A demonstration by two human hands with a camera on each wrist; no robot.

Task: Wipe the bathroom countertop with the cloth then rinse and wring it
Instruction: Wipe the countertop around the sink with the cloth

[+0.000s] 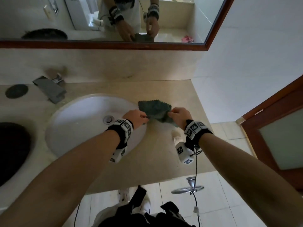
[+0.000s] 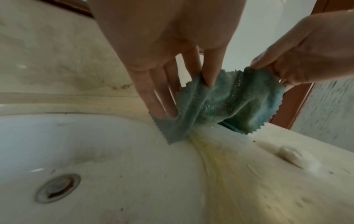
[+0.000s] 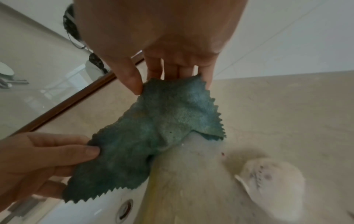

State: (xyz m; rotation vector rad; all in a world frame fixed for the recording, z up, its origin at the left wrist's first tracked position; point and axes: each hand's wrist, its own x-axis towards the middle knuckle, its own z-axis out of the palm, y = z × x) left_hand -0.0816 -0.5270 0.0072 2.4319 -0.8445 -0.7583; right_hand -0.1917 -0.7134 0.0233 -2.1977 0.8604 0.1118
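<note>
A dark green cloth (image 1: pixel 155 110) with zigzag edges hangs between both hands, just above the beige countertop (image 1: pixel 183 99) at the right rim of the white sink (image 1: pixel 78 122). My left hand (image 1: pixel 136 117) pinches its left edge between thumb and fingers. My right hand (image 1: pixel 178 114) pinches the right edge. In the left wrist view the cloth (image 2: pixel 226 104) sags in folds between the left hand (image 2: pixel 203 78) and the right hand (image 2: pixel 272 71). In the right wrist view the cloth (image 3: pixel 151 131) drapes from the right hand (image 3: pixel 145 84) down to the left hand (image 3: pixel 90 151).
A grey faucet (image 1: pixel 49 89) stands behind the sink, with a dark round drain cover (image 1: pixel 16 93) left of it. A white soap bar (image 3: pixel 272 180) lies on the counter near the cloth. A mirror (image 1: pixel 114 20) hangs above. A wooden door (image 1: pixel 278 128) stands at right.
</note>
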